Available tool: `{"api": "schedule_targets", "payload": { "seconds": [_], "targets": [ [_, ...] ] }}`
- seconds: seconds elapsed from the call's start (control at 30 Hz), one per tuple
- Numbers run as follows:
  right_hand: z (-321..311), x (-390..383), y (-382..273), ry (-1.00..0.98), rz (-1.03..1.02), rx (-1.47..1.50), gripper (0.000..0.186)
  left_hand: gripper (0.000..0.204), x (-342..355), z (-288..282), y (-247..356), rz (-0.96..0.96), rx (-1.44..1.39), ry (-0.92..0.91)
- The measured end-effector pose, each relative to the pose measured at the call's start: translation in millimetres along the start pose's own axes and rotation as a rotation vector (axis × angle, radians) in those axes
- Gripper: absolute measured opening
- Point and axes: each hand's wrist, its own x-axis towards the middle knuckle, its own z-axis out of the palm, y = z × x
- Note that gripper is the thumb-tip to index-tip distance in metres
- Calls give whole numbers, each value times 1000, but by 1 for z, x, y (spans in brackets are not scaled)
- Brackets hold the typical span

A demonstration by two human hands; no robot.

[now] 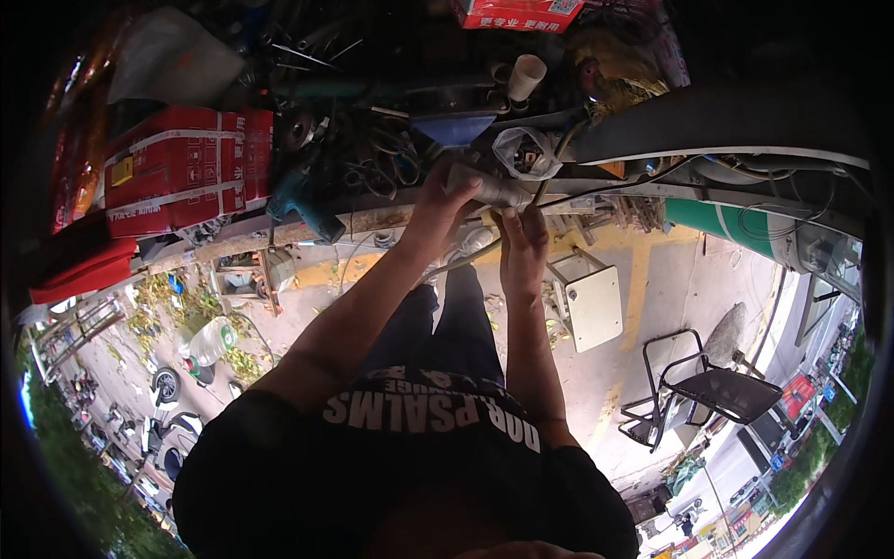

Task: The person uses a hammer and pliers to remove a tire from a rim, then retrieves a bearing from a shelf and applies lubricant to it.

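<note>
Both my hands are up at the edge of a cluttered bench. My left hand (445, 203) is closed around a grey, roughly cylindrical thing (503, 193), too dim to name more exactly. Just right of it and lower, my right hand (526, 240) has its fingers drawn together near that cylinder's end. A yellowish hose (544, 183) runs past these fingertips, and whether they grip it is hard to make out. Beyond the hands lies a clear plastic bag (527, 154) with small metal-looking parts inside.
Left on the bench are a red strapped carton (191, 172) and a teal power tool (305, 207). Behind the hands are a white cup (527, 76) and a blue tray-like piece (453, 129). Below right stand a pale stool (593, 307) and a black-framed chair (712, 384).
</note>
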Motion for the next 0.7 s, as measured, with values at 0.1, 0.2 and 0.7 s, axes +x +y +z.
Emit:
{"api": "schedule_targets", "payload": {
  "seconds": [0.1,0.2,0.7],
  "targets": [
    [3,-12,5,-83,182,412,50,41,-5,0,13,125,414,-97],
    [14,-13,5,-131,165,515,52,39,-25,10,20,221,522,-90],
    [24,-15,33,-116,470,960,36,33,-46,9,48,431,814,-319]
  ]
}}
